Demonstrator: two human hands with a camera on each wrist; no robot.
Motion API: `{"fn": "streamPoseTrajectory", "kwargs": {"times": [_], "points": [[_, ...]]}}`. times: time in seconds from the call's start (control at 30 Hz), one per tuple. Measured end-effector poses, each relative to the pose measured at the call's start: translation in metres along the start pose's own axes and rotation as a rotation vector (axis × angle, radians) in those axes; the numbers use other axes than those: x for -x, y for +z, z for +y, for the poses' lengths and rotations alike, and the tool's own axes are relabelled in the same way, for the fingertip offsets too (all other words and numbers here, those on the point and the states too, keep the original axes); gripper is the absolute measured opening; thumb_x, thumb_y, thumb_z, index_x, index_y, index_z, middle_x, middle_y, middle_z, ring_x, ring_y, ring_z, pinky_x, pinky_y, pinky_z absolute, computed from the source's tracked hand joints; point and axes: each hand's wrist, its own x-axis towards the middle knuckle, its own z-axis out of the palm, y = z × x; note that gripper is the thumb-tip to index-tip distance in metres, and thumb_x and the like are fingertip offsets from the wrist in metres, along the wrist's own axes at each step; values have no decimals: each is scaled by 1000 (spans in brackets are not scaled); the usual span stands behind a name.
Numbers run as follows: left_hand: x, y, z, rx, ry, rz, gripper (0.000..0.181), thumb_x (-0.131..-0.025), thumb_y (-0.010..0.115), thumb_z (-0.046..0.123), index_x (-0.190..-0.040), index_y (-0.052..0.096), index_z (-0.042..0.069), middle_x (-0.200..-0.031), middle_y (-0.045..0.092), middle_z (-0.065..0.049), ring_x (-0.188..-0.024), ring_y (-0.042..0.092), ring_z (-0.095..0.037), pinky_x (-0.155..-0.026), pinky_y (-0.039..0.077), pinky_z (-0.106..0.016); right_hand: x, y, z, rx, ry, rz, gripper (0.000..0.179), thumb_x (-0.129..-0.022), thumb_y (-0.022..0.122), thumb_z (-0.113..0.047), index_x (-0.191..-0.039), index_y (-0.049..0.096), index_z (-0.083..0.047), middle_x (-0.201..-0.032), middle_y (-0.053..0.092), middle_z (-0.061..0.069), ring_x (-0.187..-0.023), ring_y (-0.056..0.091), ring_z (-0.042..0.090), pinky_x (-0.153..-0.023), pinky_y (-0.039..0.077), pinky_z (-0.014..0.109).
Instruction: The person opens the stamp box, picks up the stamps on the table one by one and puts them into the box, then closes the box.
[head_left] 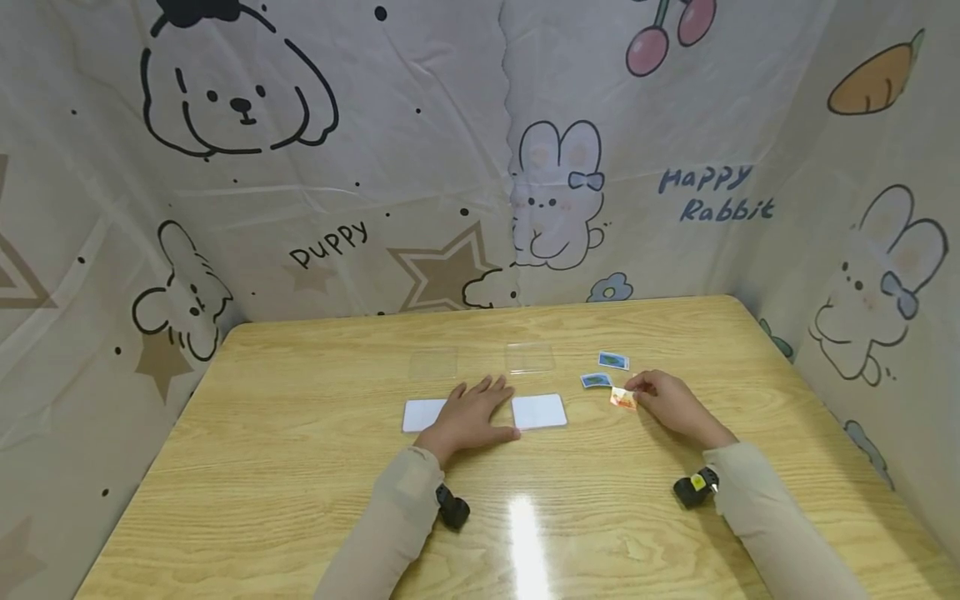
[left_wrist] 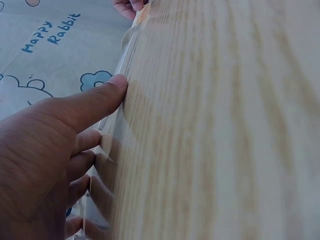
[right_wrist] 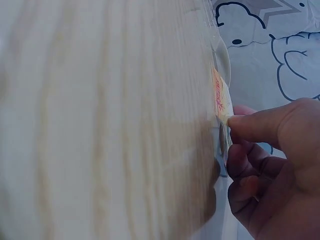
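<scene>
Beige left sleeve [head_left: 378, 529] nearest | left grip [head_left: 468, 417]: fingers spread, seemingly empty, partly hiding white card [head_left: 422, 415] on surface [head_left: 285, 467] | orange card [head_left: 622, 399]: just right of nearer blue card [head_left: 595, 381]; likely light, thin, easily creased, best taken by an edge | right grip [head_left: 667, 404]: nearly closed, pinching its right end

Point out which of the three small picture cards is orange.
The orange card is the one pinched in the right hand, nearest the person; the two blue cards lie farther back.

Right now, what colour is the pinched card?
The pinched card is mainly orange, clearest in the head view.
</scene>
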Motion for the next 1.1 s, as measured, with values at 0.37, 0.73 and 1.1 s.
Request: {"fn": "streamPoseTrajectory", "kwargs": {"times": [0.37, 0.73, 1.1], "points": [[1, -1, 1, 0, -2, -5, 79, -87, 57, 62, -152, 32, 24, -161, 20, 1, -151, 17, -21, -120, 12, -54, 6, -3, 3, -26, 15, -16, 19, -95, 53, -5, -107, 66, 2, -111, 67, 20, -99, 60, 29, -86, 49, 45], [-1, 2, -2, 15, 8, 5, 79, -87, 57, 63, -152, 33, 24, -161, 21, 2, -150, 17, -21, -120, 12, -54, 10, -6, 8, -41, 38, -77, 21, -96, 53, -9, -109, 69, -1, -110, 66, 18, -88, 54, 19, -72, 43, 28], [-1, 3, -3, 10, 6, 4, 80, -87, 56, 64, -152, 32, 25, -161, 20, 2, -151, 16, -20, -120, 11, -54, 13, -6, 5, -100, 60, -141, 21, -96, 57, -14, -108, 71, -5, -113, 68, 15, -100, 57, 18, -82, 47, 30]]}}
